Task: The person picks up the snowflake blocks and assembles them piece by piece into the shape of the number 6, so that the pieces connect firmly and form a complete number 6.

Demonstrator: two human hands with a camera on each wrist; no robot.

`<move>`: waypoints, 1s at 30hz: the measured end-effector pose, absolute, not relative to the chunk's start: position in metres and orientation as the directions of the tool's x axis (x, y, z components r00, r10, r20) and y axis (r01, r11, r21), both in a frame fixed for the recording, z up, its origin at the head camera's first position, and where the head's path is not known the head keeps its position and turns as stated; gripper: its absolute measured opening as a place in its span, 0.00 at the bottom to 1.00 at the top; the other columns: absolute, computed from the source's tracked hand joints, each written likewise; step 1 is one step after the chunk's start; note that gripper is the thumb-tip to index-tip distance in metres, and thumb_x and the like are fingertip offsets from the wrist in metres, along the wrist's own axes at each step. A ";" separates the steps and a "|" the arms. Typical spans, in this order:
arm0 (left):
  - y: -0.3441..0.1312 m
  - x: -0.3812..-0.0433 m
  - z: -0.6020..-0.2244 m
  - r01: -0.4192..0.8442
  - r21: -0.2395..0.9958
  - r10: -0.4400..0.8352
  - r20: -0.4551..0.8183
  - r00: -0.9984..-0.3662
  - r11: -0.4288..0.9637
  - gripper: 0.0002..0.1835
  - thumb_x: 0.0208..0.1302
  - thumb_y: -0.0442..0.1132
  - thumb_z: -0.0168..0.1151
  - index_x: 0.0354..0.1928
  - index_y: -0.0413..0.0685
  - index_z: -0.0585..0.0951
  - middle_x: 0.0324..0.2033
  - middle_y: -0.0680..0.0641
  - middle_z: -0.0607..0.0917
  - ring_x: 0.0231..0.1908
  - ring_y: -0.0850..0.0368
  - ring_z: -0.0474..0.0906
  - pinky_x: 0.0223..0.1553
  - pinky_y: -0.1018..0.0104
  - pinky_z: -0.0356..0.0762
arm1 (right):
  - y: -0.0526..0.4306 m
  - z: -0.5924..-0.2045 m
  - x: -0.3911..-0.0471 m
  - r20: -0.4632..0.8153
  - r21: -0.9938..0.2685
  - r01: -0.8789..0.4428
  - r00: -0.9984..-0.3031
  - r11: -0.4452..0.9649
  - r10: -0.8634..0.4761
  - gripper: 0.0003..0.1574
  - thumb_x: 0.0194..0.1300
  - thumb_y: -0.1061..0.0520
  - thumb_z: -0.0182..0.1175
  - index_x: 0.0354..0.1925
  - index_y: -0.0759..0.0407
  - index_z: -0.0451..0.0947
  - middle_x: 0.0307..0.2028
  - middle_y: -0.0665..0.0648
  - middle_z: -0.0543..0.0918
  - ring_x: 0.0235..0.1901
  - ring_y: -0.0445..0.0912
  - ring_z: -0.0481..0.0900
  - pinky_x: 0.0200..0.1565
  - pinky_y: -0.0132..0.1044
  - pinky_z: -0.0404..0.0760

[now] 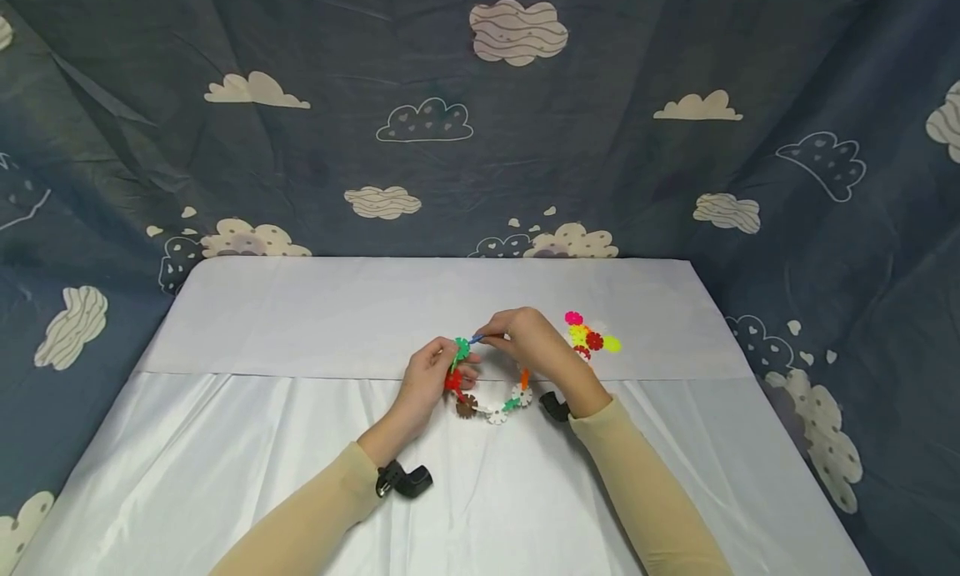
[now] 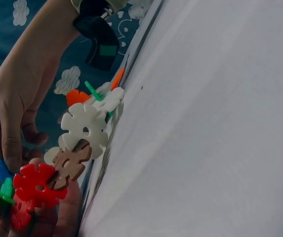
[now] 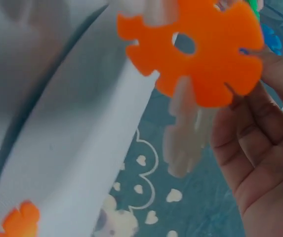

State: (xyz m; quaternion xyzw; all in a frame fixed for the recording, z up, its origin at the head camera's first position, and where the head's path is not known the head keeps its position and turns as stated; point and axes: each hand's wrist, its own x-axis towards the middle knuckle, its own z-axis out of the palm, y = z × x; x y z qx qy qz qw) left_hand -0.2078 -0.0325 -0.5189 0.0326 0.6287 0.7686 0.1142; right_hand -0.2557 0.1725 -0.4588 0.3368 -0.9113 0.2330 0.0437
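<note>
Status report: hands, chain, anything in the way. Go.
Left hand gripping flower-piece chain. Right hand pinching blue piece beside the chain's far green piece. Loose pieces lie off right; nothing seen blocking.

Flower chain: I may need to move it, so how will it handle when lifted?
The chain is probably light: its discs look like thin plastic. Each disc seems stiff: none looks bent. Pulled, it may twist or pop apart, since notched discs seem merely slotted together.

The right hand (image 1: 534,343) hides part of the blue flower (image 1: 476,339). The near edge of the desk (image 1: 300,318) is cut off. In the right wrist view, a white flower (image 3: 181,140) is blurry.
</note>
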 end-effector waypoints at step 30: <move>-0.030 -0.208 -0.519 -0.184 0.972 0.303 -0.134 -0.944 -0.145 0.21 0.88 0.46 0.45 0.65 0.36 0.71 0.29 0.51 0.70 0.27 0.60 0.76 0.35 0.66 0.87 | 0.207 -0.445 -0.254 0.257 -0.409 -0.541 -0.841 0.735 -0.476 0.20 0.70 0.64 0.70 0.59 0.57 0.87 0.46 0.57 0.92 0.41 0.48 0.88 0.46 0.43 0.90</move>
